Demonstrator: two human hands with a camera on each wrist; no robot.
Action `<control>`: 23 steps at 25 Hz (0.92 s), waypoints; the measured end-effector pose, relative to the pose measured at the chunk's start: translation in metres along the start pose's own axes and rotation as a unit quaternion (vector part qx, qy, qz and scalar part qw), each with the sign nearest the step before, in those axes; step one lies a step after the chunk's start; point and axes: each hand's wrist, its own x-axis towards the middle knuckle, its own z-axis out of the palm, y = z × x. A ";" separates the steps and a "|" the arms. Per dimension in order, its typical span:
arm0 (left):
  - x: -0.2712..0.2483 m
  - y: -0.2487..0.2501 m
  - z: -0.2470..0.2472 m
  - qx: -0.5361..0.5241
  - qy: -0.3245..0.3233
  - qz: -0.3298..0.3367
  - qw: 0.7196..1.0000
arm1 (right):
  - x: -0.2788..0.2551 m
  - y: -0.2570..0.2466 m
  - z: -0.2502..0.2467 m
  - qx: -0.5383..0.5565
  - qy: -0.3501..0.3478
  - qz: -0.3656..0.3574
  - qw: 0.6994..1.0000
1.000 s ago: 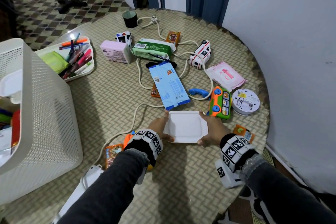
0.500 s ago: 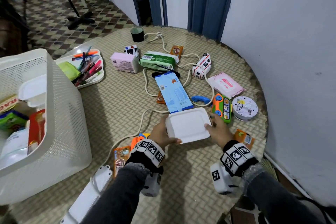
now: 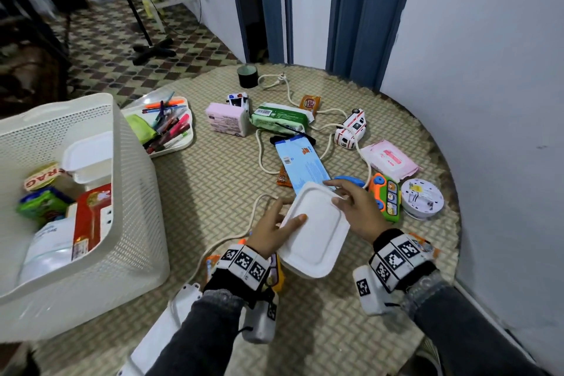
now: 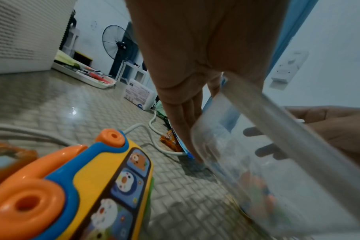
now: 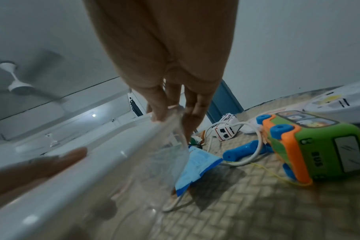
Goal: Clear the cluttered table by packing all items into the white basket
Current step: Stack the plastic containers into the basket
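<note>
A white-lidded plastic box (image 3: 314,230) is held tilted above the near edge of the bench (image 3: 213,192), lifted clear of it. The left hand (image 3: 270,230) grips its left side, thumb on the lid and fingers (image 4: 187,123) curled beneath; the right hand (image 3: 355,207) holds the far right corner, fingers (image 5: 160,105) closed over the rim. A blue packet (image 3: 302,165) lies just beyond, a green toy bus (image 3: 386,197) to the right. The white basket (image 3: 131,192) (already part filled) stands at the left edge.

Right hand (image 5: 164,65) holds the clear container (image 5: 117,162) beside a toy bus (image 5: 318,146).
</note>
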 end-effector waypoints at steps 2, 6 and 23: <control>-0.003 -0.007 0.001 -0.044 0.044 0.005 0.998 | -0.006 -0.004 0.008 0.062 0.038 0.034 0.997; -0.010 -0.013 0.004 -0.148 0.133 0.015 0.980 | -0.031 -0.009 0.042 0.201 0.009 0.095 0.975; -0.068 -0.010 -0.063 -0.203 0.222 0.094 0.949 | -0.051 -0.071 0.121 0.281 0.054 -0.008 0.958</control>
